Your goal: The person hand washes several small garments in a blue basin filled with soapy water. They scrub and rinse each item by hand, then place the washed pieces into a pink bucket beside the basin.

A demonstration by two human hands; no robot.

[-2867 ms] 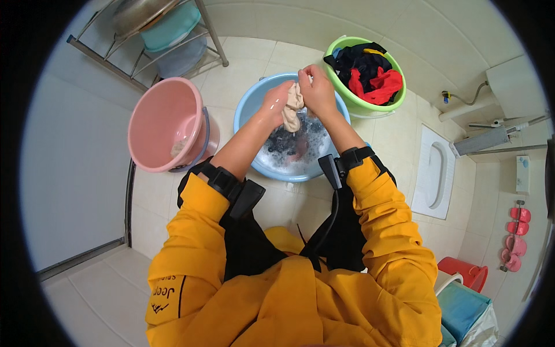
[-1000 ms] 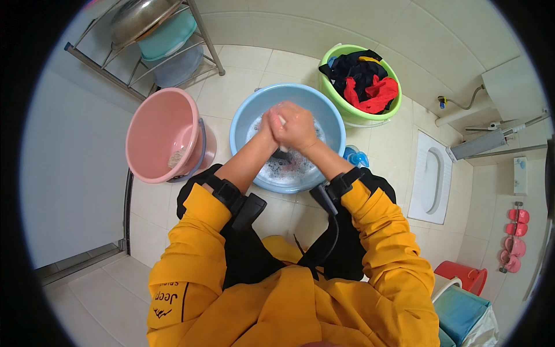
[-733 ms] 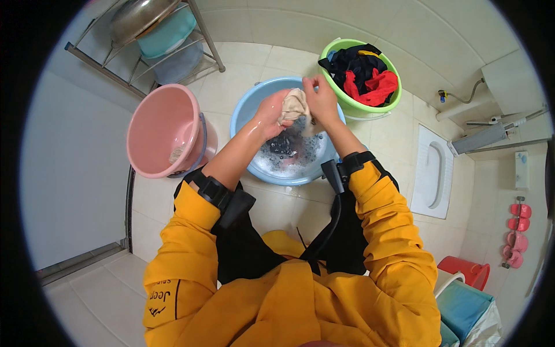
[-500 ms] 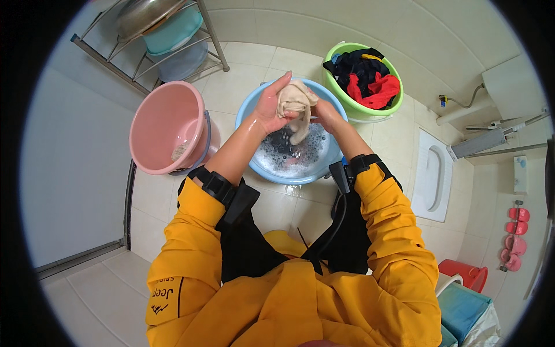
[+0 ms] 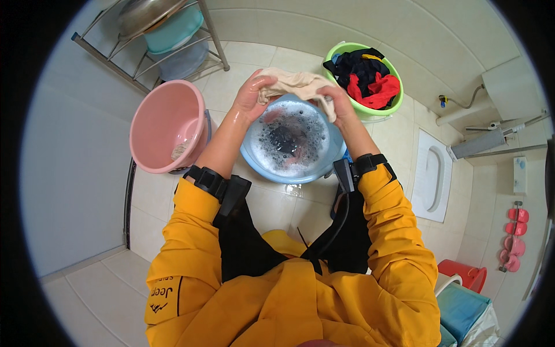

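Note:
A wet beige cloth (image 5: 298, 84) is stretched between my two hands above the far rim of the basin. My left hand (image 5: 250, 97) grips its left end, the fingers curled round the fabric. My right hand (image 5: 342, 105) holds the other end, and a loose corner hangs down beside the thumb. Below them, the light blue basin (image 5: 287, 177) stands on the tiles, full of sudsy water (image 5: 312, 141). Something dark (image 5: 283, 139) lies in the middle of the foam; its kind does not show.
Left of the basin stands a pink bucket (image 5: 153, 124) with a small pale piece of cloth (image 5: 179, 150) inside. A green bucket (image 5: 370, 114) at the far right holds dark and red clothes (image 5: 378, 89). A metal rack (image 5: 215, 37) carries basins. Farther right is a squat toilet (image 5: 429, 179).
The bunched cloth has been opened out and now spans between my hands. My hands have spread apart, the left one moving left and the right one right, uncovering more of the foam.

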